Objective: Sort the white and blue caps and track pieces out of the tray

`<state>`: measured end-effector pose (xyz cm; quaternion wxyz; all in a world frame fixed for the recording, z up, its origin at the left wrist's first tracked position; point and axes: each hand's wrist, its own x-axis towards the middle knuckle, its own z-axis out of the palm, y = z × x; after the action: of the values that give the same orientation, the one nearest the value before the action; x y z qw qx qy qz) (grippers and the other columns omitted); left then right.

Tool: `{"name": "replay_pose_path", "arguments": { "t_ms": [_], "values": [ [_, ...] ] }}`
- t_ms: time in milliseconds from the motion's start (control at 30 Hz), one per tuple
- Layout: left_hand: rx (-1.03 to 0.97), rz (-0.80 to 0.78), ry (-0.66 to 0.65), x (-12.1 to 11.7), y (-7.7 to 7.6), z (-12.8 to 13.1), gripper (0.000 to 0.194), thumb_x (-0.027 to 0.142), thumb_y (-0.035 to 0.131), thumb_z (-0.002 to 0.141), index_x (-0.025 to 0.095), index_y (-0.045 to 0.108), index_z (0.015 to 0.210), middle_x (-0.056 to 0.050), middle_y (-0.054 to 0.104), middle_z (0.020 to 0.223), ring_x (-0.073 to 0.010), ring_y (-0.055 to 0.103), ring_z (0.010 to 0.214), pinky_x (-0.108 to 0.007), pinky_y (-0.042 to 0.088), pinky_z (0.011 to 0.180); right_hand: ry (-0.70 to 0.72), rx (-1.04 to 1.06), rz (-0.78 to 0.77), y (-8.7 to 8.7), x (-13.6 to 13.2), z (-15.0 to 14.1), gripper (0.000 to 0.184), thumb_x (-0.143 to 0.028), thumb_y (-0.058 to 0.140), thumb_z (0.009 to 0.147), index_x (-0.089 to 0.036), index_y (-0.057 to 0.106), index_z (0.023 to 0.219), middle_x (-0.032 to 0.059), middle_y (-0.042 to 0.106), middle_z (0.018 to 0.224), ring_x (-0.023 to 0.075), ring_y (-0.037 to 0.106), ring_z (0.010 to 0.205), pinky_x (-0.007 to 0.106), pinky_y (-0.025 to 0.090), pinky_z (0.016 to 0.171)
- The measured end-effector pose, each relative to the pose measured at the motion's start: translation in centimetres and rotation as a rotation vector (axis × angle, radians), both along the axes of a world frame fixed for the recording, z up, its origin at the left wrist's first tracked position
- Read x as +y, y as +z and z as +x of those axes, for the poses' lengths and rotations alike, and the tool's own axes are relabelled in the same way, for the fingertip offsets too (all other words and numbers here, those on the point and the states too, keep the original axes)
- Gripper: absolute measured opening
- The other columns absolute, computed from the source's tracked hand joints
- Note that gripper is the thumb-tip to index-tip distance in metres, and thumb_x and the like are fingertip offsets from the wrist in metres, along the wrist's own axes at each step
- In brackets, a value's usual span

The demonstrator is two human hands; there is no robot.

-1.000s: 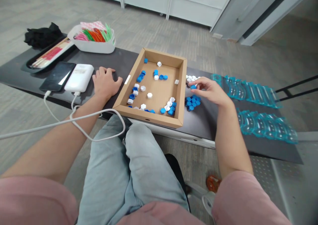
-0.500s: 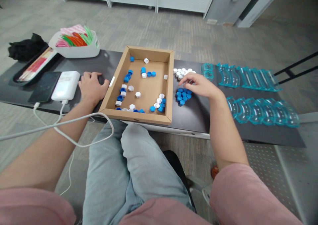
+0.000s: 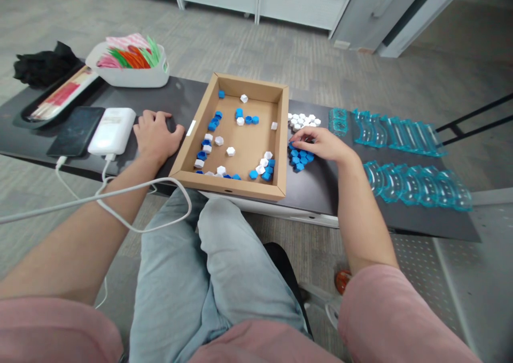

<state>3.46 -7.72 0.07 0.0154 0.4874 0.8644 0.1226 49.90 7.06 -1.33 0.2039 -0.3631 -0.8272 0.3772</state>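
My left hand (image 3: 156,137) lies on the dark table beside the left wall of a shallow cardboard box (image 3: 182,177), fingers spread, holding nothing I can see. My right hand (image 3: 320,143) is on the other side of the box. Its thumb and forefinger pinch a small blue hexagonal piece (image 3: 291,145) at the upper left of a cluster of blue hexagonal pieces (image 3: 300,160). Just behind that hand sits a cluster of white hexagonal pieces (image 3: 303,120). Inside the box, loose white pieces (image 3: 231,151) and blue pieces (image 3: 215,120) are scattered.
Rows of clear teal plastic parts (image 3: 419,184) stand on the right of the table (image 3: 320,189). To the left are a white power bank (image 3: 112,131), a dark phone (image 3: 76,131), a long black tray (image 3: 24,118) and a white basket (image 3: 132,78). A white cable (image 3: 136,185) loops over my left forearm.
My right hand has come down from between the two clusters onto the blue pieces, and its fingertips have closed together. My left hand stays in place; the view has shifted slightly.
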Motion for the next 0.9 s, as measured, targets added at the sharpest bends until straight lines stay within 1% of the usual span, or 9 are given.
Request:
{"name": "replay_pose_path", "arguments": {
  "t_ms": [133, 267, 367, 567, 733, 833, 900],
  "values": [
    [0.008, -0.011, -0.009, 0.08, -0.19, -0.29, 0.076, 0.046, 0.049, 0.11, 0.009, 0.066, 0.174, -0.029, 0.059, 0.177, -0.0468, 0.052, 0.167, -0.062, 0.041, 0.143, -0.068, -0.018, 0.067, -0.42, 0.38, -0.29, 0.03, -0.059, 0.092, 0.095, -0.03, 0.092, 0.099, 0.0074, 0.092, 0.104, 0.0321, 0.082, 0.098, 0.05, 0.071, 0.095],
    [-0.007, 0.005, -0.005, 0.1, -0.31, -0.43, 0.074, 0.049, 0.05, 0.11, 0.011, 0.067, 0.172, -0.028, 0.059, 0.176, -0.0475, 0.052, 0.166, -0.062, 0.041, 0.143, -0.043, -0.046, 0.088, -0.47, 0.59, -0.27, 0.024, -0.053, 0.091, 0.096, -0.03, 0.089, 0.091, 0.0071, 0.091, 0.102, 0.033, 0.083, 0.101, 0.051, 0.071, 0.103],
    [-0.015, 0.009, -0.001, 0.06, -0.2, -0.29, 0.074, 0.05, 0.05, 0.11, 0.012, 0.068, 0.171, -0.028, 0.059, 0.176, -0.0476, 0.052, 0.166, -0.063, 0.041, 0.143, -0.025, -0.048, 0.086, -0.38, 0.6, -0.12, 0.024, -0.054, 0.091, 0.096, -0.031, 0.09, 0.093, 0.0072, 0.091, 0.105, 0.034, 0.083, 0.105, 0.052, 0.07, 0.105],
    [-0.001, -0.005, -0.003, -0.01, 0.01, 0.05, 0.08, 0.05, 0.046, 0.109, 0.007, 0.066, 0.173, -0.029, 0.058, 0.176, -0.0472, 0.05, 0.166, -0.062, 0.039, 0.143, 0.01, -0.039, 0.082, -0.31, 0.55, 0.14, 0.028, -0.058, 0.088, 0.098, -0.031, 0.09, 0.092, 0.0081, 0.089, 0.102, 0.034, 0.081, 0.102, 0.054, 0.069, 0.107],
    [-0.012, 0.008, -0.006, 0.04, -0.19, -0.13, 0.078, 0.05, 0.047, 0.11, 0.009, 0.067, 0.173, -0.028, 0.059, 0.176, -0.0476, 0.051, 0.166, -0.063, 0.039, 0.143, -0.116, 0.004, 0.067, -0.3, 0.42, 0.37, 0.029, -0.058, 0.09, 0.097, -0.028, 0.089, 0.099, 0.0075, 0.09, 0.104, 0.0314, 0.079, 0.097, 0.05, 0.07, 0.097],
    [-0.018, 0.008, -0.007, 0.03, -0.19, -0.19, 0.08, 0.05, 0.047, 0.109, 0.007, 0.066, 0.173, -0.029, 0.059, 0.176, -0.0473, 0.05, 0.166, -0.062, 0.038, 0.143, -0.161, 0.045, 0.102, -0.2, 0.07, 0.14, 0.034, -0.061, 0.091, 0.098, -0.028, 0.087, 0.101, 0.0082, 0.09, 0.107, 0.0304, 0.078, 0.098, 0.049, 0.069, 0.099],
    [-0.027, 0.008, -0.017, 0.0, -0.17, -0.23, 0.081, 0.049, 0.047, 0.109, 0.005, 0.066, 0.174, -0.03, 0.058, 0.176, -0.0477, 0.05, 0.166, -0.063, 0.038, 0.143, -0.194, 0.109, 0.135, 0.05, -0.35, -0.31, 0.038, -0.066, 0.09, 0.099, -0.028, 0.085, 0.1, 0.0079, 0.088, 0.106, 0.0299, 0.078, 0.098, 0.048, 0.068, 0.099]
  ]
}}
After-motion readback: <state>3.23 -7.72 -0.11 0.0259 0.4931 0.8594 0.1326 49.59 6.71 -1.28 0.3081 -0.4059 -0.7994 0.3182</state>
